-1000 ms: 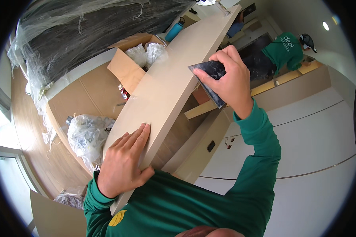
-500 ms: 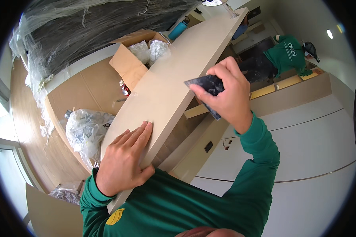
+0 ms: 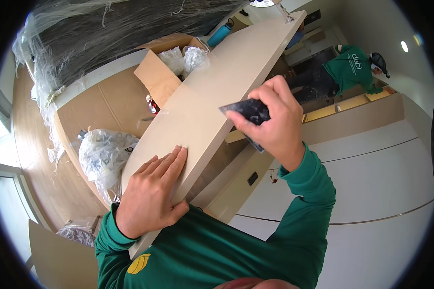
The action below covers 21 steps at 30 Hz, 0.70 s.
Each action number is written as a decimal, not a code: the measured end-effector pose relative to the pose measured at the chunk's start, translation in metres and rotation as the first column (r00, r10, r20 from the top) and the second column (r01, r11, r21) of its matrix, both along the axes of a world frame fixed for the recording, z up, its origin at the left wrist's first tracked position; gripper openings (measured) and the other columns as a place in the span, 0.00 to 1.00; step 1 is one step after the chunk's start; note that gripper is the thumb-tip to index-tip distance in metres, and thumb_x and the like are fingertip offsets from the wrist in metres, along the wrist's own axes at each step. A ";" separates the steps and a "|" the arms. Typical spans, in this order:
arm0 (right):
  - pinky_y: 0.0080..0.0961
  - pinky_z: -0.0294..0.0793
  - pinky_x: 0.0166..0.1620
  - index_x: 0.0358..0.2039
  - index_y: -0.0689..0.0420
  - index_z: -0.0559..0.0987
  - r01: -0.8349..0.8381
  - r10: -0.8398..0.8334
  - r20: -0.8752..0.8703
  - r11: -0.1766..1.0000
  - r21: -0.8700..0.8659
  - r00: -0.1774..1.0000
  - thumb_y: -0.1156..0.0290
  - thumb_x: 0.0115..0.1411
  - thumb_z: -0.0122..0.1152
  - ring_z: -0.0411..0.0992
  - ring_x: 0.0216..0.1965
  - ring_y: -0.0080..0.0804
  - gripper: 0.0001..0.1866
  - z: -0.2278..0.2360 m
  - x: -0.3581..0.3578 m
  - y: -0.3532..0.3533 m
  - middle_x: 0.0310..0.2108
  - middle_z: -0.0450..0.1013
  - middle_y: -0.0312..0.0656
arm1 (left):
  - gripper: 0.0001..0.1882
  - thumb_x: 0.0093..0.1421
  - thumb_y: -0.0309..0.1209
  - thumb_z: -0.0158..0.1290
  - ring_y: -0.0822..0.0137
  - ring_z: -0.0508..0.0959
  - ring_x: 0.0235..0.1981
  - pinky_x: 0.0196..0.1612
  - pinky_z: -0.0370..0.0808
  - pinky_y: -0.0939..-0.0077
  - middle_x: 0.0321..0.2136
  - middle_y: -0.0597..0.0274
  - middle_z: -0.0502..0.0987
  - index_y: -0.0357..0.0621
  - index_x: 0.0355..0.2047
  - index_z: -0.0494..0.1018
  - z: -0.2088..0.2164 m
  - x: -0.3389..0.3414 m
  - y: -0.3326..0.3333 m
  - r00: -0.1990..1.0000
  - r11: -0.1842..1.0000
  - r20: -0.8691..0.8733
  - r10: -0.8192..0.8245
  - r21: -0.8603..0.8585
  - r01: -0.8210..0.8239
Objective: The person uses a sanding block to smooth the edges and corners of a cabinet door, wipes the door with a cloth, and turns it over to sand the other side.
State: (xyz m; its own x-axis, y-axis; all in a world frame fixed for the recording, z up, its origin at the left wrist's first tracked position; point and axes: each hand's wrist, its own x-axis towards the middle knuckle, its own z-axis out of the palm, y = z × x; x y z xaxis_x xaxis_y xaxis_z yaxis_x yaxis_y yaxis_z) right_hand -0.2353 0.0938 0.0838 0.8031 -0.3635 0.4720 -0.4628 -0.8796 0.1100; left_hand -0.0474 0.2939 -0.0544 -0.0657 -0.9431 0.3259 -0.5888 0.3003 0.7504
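A long beige board [image 3: 217, 101] stands on edge in front of me, running from my chest up and away to the top of the view. My left hand [image 3: 152, 192] lies flat on its near end, fingers together, thumb hooked over the board's edge. My right hand [image 3: 270, 120] grips a dark flat scraper [image 3: 248, 113] and holds it against the board's right edge, about midway along. Green sleeves cover both my forearms.
An open cardboard box [image 3: 161, 72] with white wrapping sits beyond the board, beside a teal bottle [image 3: 220, 33]. A clear plastic bag [image 3: 103, 154] lies on cardboard floor sheets. Another person in a green top [image 3: 354, 70] crouches at the upper right by beige panels.
My right hand with the scraper has slid down the board's edge toward me. The left hand stays flat on the near end.
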 end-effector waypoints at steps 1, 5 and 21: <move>0.37 0.80 0.35 0.34 0.55 0.81 0.018 -0.018 0.008 1.000 -0.003 1.000 0.61 0.46 0.86 0.77 0.34 0.41 0.21 0.001 -0.001 -0.002 0.37 0.71 0.40 | 0.52 0.45 0.34 0.65 0.40 0.78 0.62 0.69 0.73 0.47 0.66 0.34 0.73 0.30 0.72 0.63 0.000 0.000 0.001 1.000 1.000 -0.004 -0.001 -0.001 0.001; 0.33 0.79 0.34 0.32 0.56 0.81 -0.040 0.043 -0.037 0.995 0.090 0.998 0.61 0.45 0.87 0.76 0.32 0.39 0.22 -0.008 0.003 0.027 0.35 0.69 0.40 | 0.52 0.45 0.35 0.66 0.39 0.79 0.61 0.69 0.74 0.47 0.65 0.34 0.74 0.31 0.72 0.63 -0.002 -0.002 0.000 1.000 1.000 -0.017 0.000 -0.008 0.000; 0.37 0.75 0.51 0.42 0.62 0.84 0.315 -0.317 0.157 0.948 0.036 0.935 0.50 0.58 0.79 0.76 0.44 0.43 0.26 0.083 -0.050 -0.188 0.40 0.74 0.46 | 0.53 0.44 0.36 0.66 0.39 0.80 0.60 0.66 0.76 0.53 0.63 0.33 0.75 0.28 0.71 0.64 0.004 0.006 -0.004 0.999 0.999 -0.026 -0.023 0.024 0.024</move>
